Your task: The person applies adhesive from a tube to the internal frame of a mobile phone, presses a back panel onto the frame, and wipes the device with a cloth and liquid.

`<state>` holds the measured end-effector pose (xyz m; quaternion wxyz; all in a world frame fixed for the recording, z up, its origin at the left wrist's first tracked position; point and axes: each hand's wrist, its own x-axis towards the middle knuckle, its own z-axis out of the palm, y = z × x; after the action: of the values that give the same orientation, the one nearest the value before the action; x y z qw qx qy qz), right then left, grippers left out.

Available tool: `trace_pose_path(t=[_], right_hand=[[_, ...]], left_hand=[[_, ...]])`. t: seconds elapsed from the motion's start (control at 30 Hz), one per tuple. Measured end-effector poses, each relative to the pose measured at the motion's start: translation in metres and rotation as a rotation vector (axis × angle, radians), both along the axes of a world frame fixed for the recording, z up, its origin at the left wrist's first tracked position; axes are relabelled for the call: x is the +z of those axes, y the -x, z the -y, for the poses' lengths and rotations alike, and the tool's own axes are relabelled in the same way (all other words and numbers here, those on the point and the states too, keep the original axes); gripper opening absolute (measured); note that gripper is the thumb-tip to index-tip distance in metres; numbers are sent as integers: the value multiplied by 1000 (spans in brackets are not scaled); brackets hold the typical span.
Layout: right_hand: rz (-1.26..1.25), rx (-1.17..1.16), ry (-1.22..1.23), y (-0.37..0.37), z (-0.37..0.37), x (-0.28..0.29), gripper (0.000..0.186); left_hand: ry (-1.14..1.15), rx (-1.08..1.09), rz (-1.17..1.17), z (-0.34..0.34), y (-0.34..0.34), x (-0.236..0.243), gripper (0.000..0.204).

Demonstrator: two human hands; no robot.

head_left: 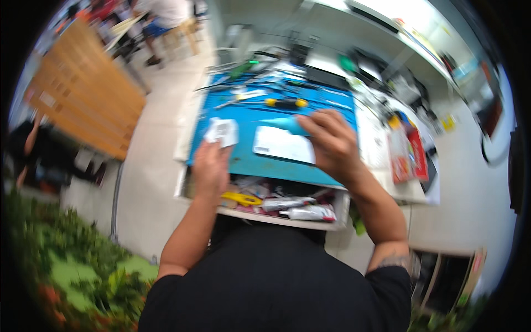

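My left hand (pixel 210 166) is closed on a small white piece (pixel 222 131) with a dark printed patch, held over the left part of the blue mat (pixel 249 163). Motion blurs it, and I cannot tell whether it is paper or a packet. In my right hand (pixel 334 141) is a light blue squeeze bottle (pixel 285 124) whose thin tip points left. Its rear end is hidden by my fingers. Below the bottle lies a flat white rectangular panel (pixel 282 145) with rounded corners, like a phone or its back cover. My right hand overlaps the panel's right end.
An open drawer (pixel 276 222) under the mat's front edge holds a yellow cutter (pixel 241 198) and several tubes (pixel 310 213). A yellow-and-black screwdriver (pixel 286 103) lies behind the panel, among tweezers and cables. At right stands a red box (pixel 417 154). Other people sit at far left.
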<state>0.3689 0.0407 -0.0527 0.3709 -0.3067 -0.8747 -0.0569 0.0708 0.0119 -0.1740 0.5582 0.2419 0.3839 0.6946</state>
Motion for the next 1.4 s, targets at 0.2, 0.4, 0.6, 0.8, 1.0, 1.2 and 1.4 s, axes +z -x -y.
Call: trace_pose_path(t=[0.2,0.4,0.6,0.8,1.0,1.2,1.4], right_hand=[[-277,-132,323,-1,41,-54,49],[-736,-564,411,-97,97,-104,55],[-725,-912,195,-149,112,-120,52],[-650,-1028,249,-163,109,-134,55],[-657,-1033,-48,-143,104,-126,55],[-412,-527,25,-87,143,-132,46],[-112,-369,333,-40,90,-92,47]], left_hand=[[-1,-27,3,4,21,-1,48],[-3,-84,-373,4,16,6,46],[-282,-274,-1282,7,-15,41,58],[-601,-420,-1865,-10,-37,36,97],[-574,-666,-1973,5,-51,35,125],[-433,-583,-2116,1,-50,38,142],[-401,-541,-2134,-5,-57,35,155]])
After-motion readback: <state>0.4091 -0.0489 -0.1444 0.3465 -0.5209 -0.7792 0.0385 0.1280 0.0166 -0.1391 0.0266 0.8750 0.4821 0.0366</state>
